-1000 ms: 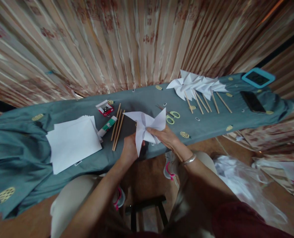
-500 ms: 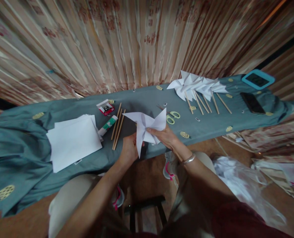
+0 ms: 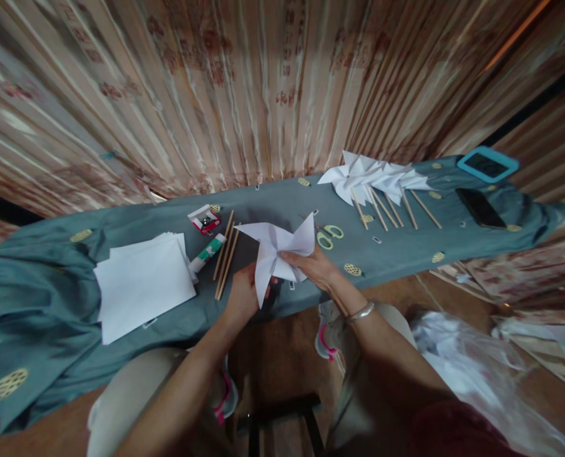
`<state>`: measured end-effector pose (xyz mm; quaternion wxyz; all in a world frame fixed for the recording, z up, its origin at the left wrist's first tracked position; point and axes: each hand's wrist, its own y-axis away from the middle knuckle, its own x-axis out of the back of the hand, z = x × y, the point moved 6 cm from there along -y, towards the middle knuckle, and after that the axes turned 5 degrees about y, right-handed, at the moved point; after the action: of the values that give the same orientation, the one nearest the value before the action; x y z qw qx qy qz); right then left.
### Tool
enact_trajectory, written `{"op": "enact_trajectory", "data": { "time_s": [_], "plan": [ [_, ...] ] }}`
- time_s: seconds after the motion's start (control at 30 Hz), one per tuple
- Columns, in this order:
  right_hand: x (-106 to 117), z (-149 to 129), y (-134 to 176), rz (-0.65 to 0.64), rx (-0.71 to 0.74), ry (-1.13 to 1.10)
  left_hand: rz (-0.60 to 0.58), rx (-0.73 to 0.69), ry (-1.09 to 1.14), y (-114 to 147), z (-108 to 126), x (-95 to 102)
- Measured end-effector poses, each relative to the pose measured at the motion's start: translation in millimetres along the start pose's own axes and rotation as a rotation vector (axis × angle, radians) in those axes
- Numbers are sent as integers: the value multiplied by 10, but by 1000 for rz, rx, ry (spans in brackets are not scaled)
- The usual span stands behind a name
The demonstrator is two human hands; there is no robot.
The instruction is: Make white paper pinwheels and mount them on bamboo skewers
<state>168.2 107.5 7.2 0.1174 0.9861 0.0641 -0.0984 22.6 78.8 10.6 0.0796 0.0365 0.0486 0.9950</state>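
Between my hands is a white paper pinwheel (image 3: 287, 240), its four-cornered blades folded toward the middle. My right hand (image 3: 313, 263) grips it from the right, the thumb pressed at its centre. My left hand (image 3: 245, 289) is closed behind the lower left blade; its fingers are partly hidden by the paper, and whether it holds a stick there I cannot tell. Just left of the pinwheel lie a few wooden sticks (image 3: 226, 260). Green-handled scissors (image 3: 329, 236) rest right of it, their blades partly covered.
A stack of white paper (image 3: 144, 285) lies at left, beside a green and white glue box (image 3: 207, 252) and an open red box of pins (image 3: 204, 219). Several finished pinwheels (image 3: 372, 178) lie at back right. Farther right are a phone (image 3: 480, 207) and a blue-framed device (image 3: 488, 164).
The view has tilted slightly, so the table sits a little lower. Both hands keep hold around the pinwheel, which has shifted slightly left.
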Motion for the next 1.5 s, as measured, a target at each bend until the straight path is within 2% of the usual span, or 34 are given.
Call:
{"op": "enact_trajectory", "data": {
  "time_s": [0.1,0.37,0.6,0.8,0.9,1.07,1.13,1.2,1.37,1.5],
  "plan": [
    [60,-80,-17,17,19,-16,-43,55,16,32,52,3],
    [67,-118,-65,-44,34,-15,-20,122,199,61,8,3],
    [47,-191,-88,-78,63,3,75,212,353,62,-12,9],
    [49,-362,-81,-54,183,-48,178,256,538,22,-17,18],
    [116,-367,-84,5,200,-33,209,205,552,-5,25,43],
    [331,-284,-89,212,225,49,246,77,511,-68,155,125],
    [371,-225,-82,251,207,71,263,62,520,-101,198,163],
    [316,-168,-64,203,173,115,282,49,561,-133,241,195],
    [-185,-26,70,-158,93,209,293,-45,685,-185,365,222],
    [-500,125,126,-288,30,187,288,-74,649,-196,410,215]
  ]
}}
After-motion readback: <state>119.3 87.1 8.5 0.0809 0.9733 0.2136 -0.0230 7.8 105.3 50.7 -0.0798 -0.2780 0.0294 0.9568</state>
